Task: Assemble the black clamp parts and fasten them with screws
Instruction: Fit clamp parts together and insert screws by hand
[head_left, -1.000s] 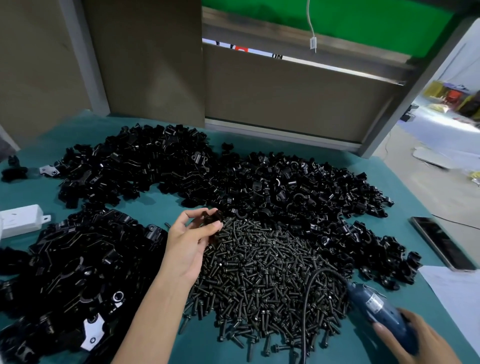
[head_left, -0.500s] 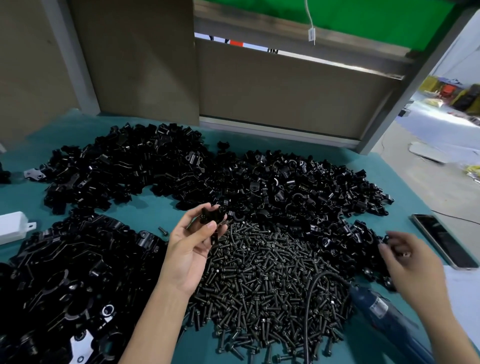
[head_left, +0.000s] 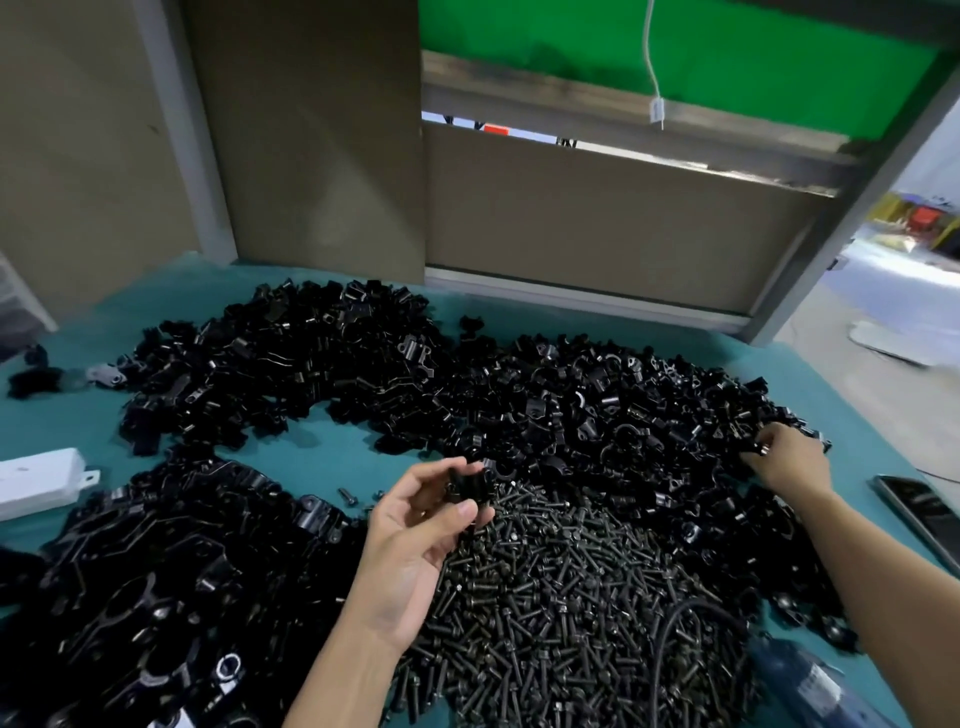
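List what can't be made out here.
Head view:
Right hand: its fingertips sink into the clamp pile; whether it grips one is hidden.
Clamp part in the left hand: fingers and blur hide its shape.
Screwdriver: cut off by the bottom edge.
Phone: cut off by the right edge.

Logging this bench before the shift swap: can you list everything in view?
clamp parts: uncounted heap, black, across the back and right
larger brackets: heap, black, near left
screws: heap, dark, near centre
loose screw: one, dark, between brackets and screws
electric screwdriver: one, blue, bottom right
cable: one, black, over the screws
phone: one, dark, right edge
white box: one, left edge
table cover: one, teal
left hand: holds one black clamp piece above the screws
right hand: fingers in the far-right heap; grip unclear
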